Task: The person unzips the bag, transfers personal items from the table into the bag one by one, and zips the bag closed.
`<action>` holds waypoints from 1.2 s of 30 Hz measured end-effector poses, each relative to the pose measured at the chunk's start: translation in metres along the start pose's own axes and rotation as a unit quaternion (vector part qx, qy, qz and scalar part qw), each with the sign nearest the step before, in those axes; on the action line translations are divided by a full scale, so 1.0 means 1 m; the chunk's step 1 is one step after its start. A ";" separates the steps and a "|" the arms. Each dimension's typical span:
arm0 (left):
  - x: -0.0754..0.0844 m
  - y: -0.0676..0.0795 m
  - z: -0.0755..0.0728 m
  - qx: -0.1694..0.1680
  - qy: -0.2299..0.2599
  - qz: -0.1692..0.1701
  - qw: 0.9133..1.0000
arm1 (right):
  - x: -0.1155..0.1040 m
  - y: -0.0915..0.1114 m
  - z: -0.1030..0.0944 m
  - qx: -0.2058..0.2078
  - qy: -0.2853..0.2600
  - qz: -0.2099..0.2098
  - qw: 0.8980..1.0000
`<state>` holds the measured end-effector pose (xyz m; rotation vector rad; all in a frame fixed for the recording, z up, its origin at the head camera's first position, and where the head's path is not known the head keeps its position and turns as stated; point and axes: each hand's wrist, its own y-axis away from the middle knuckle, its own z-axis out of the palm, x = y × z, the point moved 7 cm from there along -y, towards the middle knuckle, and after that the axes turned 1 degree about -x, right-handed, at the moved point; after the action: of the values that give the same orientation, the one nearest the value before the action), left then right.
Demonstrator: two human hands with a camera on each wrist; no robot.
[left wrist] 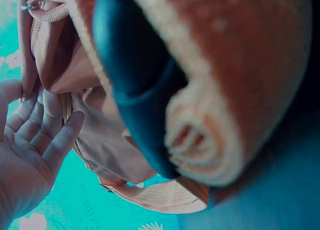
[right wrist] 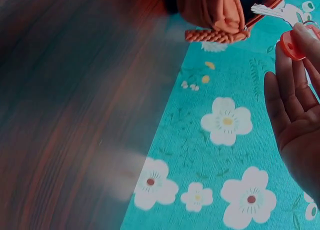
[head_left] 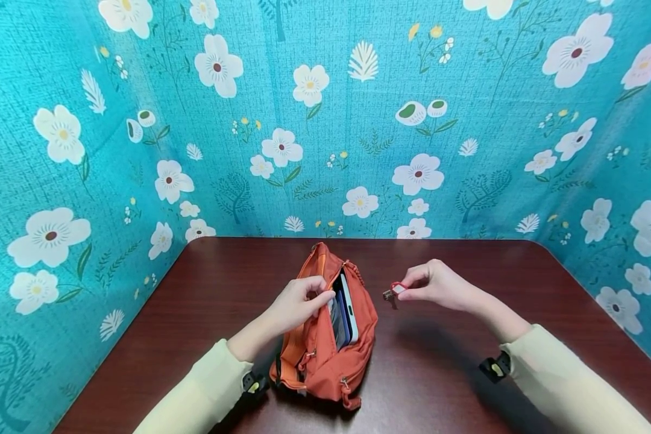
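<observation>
An orange-red waist bag [head_left: 325, 377] stands unzipped on the table, leaning to one side. My left hand [head_left: 298, 303] pinches the left edge of its opening between thumb and fingers; the left wrist view shows that hand [left wrist: 32, 145] against the cloth. Inside the opening are a phone-like slab with a pale rim [head_left: 349, 310] and a dark blue flat item [head_left: 343, 319]. Right of the bag, my right hand [head_left: 439, 286] holds keys [head_left: 390, 297] by their red-rimmed key tag [head_left: 398, 288], above the table. In the right wrist view a silver key [right wrist: 270, 11] points toward the bag.
The dark wood table [head_left: 222, 265] reaches back to a teal flowered curtain [head_left: 336, 120], which also closes both sides. An orange strap [head_left: 292, 355] lies along the bag's left side. Braided zipper pulls [head_left: 350, 398] hang from the bag.
</observation>
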<state>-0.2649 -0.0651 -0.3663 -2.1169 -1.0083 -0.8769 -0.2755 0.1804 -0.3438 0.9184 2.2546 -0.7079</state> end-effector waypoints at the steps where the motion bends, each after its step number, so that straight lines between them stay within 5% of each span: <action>1: 0.000 0.000 0.000 0.001 0.000 0.000 1.000 | -0.001 -0.004 0.002 0.000 0.000 -0.002 1.000; 19: 0.000 -0.001 -0.001 0.004 0.001 -0.007 1.000 | -0.027 -0.051 0.048 -0.027 -0.054 -0.071 0.996; 29: -0.001 0.001 -0.003 0.008 0.007 -0.001 1.000 | -0.027 -0.058 0.075 -0.049 -0.062 -0.032 0.996; 36: -0.002 0.002 -0.004 0.005 0.012 -0.008 1.000 | -0.028 -0.064 0.083 -0.041 -0.066 -0.046 0.996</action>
<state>-0.2653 -0.0700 -0.3657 -2.0888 -1.0159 -0.9004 -0.2802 0.0743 -0.3656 0.7109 2.2019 -0.6899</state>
